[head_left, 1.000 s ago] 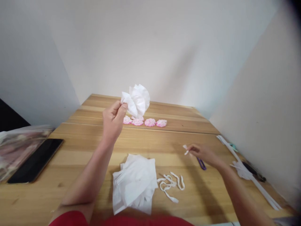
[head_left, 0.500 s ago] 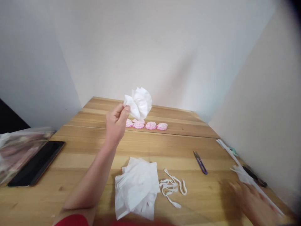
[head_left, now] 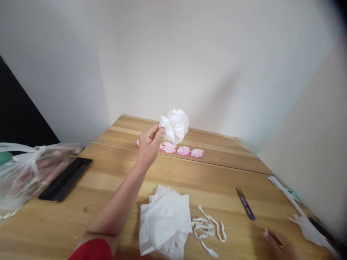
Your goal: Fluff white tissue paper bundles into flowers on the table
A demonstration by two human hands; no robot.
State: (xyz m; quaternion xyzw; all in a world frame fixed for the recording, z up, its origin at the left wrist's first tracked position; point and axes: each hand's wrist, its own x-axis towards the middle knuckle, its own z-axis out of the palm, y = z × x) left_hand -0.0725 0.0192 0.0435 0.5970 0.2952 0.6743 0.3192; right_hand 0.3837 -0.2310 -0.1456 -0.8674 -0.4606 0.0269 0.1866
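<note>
So we've got the left hand (head_left: 150,146) pinching a frilly white bunch (head_left: 176,126), up above the table (head_left: 217,180) in front of the row of pink-and-white flowers (head_left: 183,151). The right hand (head_left: 282,247) is low on the right, too blurry for us to tell how closed it is, maybe with a white scrap (head_left: 266,234) in it. Purple snips (head_left: 247,208) lie near it, and we see white strips (head_left: 204,230) beside the stack of sheets (head_left: 165,220).

A white, ruffled, fan-shaped bunch of thin, paper-like sheet (head_left: 177,126) is raised in the left grip (head_left: 150,142), apart from the wooden surface (head_left: 217,180); its left side is pinched tight; its loose, crinkled folds flare rightward, ending in a rounded, wavy edge.
</note>
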